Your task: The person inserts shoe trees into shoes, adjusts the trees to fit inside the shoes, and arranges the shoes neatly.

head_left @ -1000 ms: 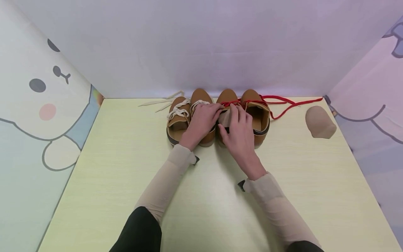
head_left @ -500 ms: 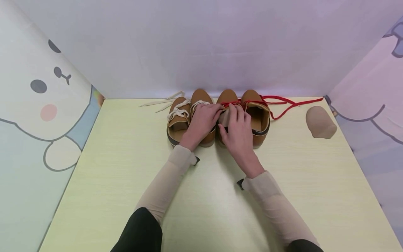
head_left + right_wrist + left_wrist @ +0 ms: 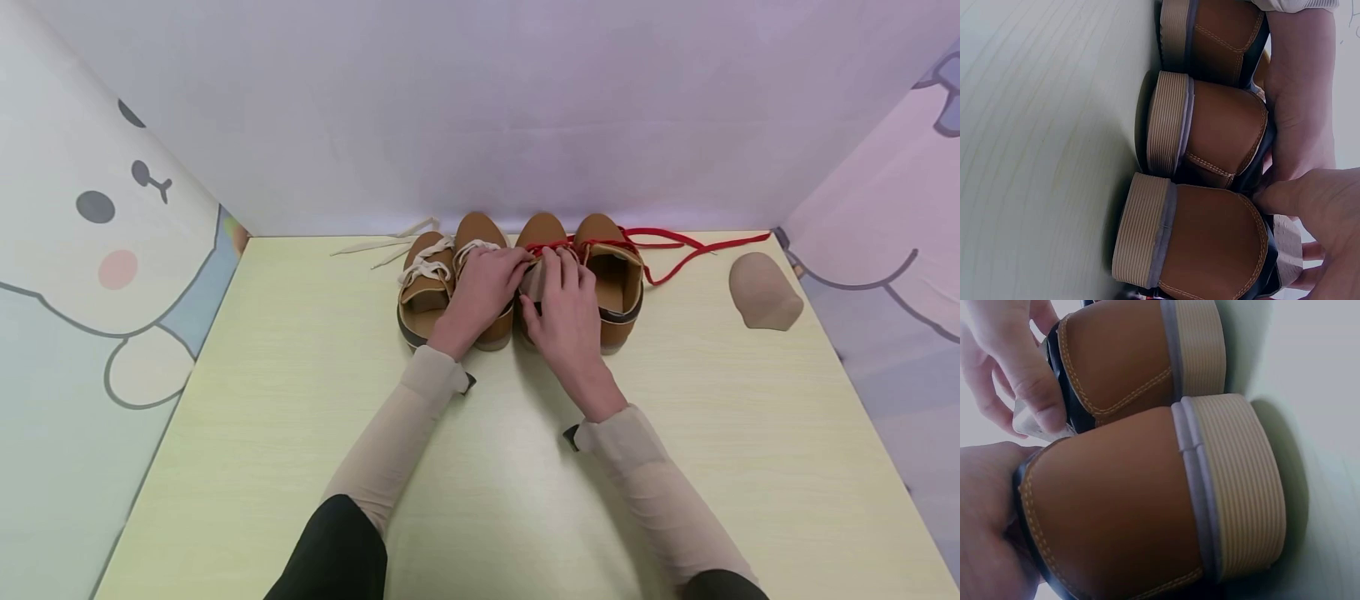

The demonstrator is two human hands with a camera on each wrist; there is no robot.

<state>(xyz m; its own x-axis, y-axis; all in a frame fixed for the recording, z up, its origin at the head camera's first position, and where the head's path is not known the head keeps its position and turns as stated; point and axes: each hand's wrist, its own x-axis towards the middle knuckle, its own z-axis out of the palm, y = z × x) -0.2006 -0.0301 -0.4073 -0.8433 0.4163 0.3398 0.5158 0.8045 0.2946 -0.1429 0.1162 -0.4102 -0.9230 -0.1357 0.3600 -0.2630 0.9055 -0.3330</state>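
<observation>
Four brown shoes stand side by side against the back wall, toes away from me. In the head view my left hand (image 3: 487, 287) arches over the second shoe (image 3: 478, 227) from the left, which has white laces. Its curled fingertips hold the upper opening edge of the third shoe (image 3: 542, 227), a red-laced one; its thumb is hidden. My right hand (image 3: 568, 325) pinches a beige shoe insert (image 3: 534, 282) between thumb and fingers, partly inside that shoe's opening. In the right wrist view the insert (image 3: 1287, 250) stands out above the dark collar.
A second beige insert (image 3: 765, 292) lies at the table's right. The outer right shoe (image 3: 617, 287) is open, its red laces (image 3: 705, 248) trailing rightward. White laces (image 3: 386, 242) spread beside the outer left shoe (image 3: 423, 312). Printed fabric walls bound the table (image 3: 300, 433).
My right hand shifts very slightly leftward over the third shoe. The left hand and the shoes stay where they were.
</observation>
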